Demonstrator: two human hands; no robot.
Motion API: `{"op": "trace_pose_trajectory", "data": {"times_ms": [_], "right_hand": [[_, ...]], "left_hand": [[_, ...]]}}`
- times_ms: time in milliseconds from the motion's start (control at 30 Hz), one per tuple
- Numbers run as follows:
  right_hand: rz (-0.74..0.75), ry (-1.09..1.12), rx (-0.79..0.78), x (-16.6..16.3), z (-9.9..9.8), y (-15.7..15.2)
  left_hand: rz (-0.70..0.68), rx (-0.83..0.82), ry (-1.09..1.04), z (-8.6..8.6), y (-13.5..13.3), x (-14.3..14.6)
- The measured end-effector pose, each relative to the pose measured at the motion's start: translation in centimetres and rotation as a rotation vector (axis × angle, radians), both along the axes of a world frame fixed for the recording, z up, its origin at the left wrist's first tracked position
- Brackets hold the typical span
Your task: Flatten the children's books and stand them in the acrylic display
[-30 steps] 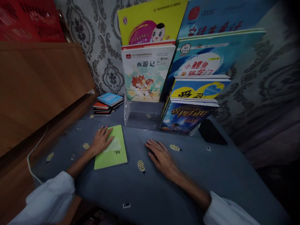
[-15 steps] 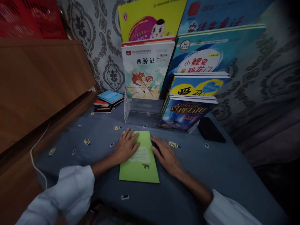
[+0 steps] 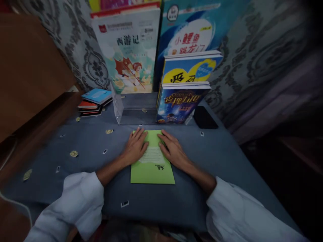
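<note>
A light green booklet (image 3: 152, 174) lies flat on the blue-grey tablecloth, with a pale printed text block and a small dark drawing on its face. My left hand (image 3: 136, 146) rests flat over the booklet's left edge, fingers stretched out and pointing away from me. On the opposite side, my right hand (image 3: 173, 149) lies with spread fingers on the booklet's right edge. Just beyond the booklet stands a clear acrylic book rack (image 3: 137, 116). Its right side holds several books, the front one a dark blue book (image 3: 178, 104); a white-covered book (image 3: 131, 53) stands on the left.
Small books lie in a stack (image 3: 97, 97) at the back left. A flat black object (image 3: 205, 117) lies right of the rack. Patterned curtain fabric (image 3: 96, 67) hangs behind, and a brown wooden cabinet (image 3: 30, 74) stands at the left. A white cable (image 3: 19, 203) runs down the lower left.
My right hand has moved from beside the booklet onto its right edge. The left hand stays on the booklet's left side. The view has shifted, so the rack appears higher and further left.
</note>
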State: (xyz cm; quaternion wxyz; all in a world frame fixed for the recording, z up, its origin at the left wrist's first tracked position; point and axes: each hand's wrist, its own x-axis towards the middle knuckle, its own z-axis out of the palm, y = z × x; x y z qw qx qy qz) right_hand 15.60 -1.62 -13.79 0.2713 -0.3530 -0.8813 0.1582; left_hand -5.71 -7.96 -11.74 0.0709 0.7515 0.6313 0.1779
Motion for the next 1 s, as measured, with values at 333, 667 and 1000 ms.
{"op": "trace_pose_trajectory", "data": {"times_ms": [333,667,1000], "right_hand": [[0.004,-0.013,-0.022,-0.1,0.6,-0.6],[-0.001,-0.009,-0.076,-0.2,1.4,-0.9],[-0.060,-0.074,-0.002,1.7,2.4,0.4]], "left_hand": [[-0.033,0.163,-0.052,-0.6,0.1,-1.7],[0.001,0.262,-0.018,-2.4,0.5,-1.1],[-0.029,0.334,0.074,-2.7,1.9,2.1]]}}
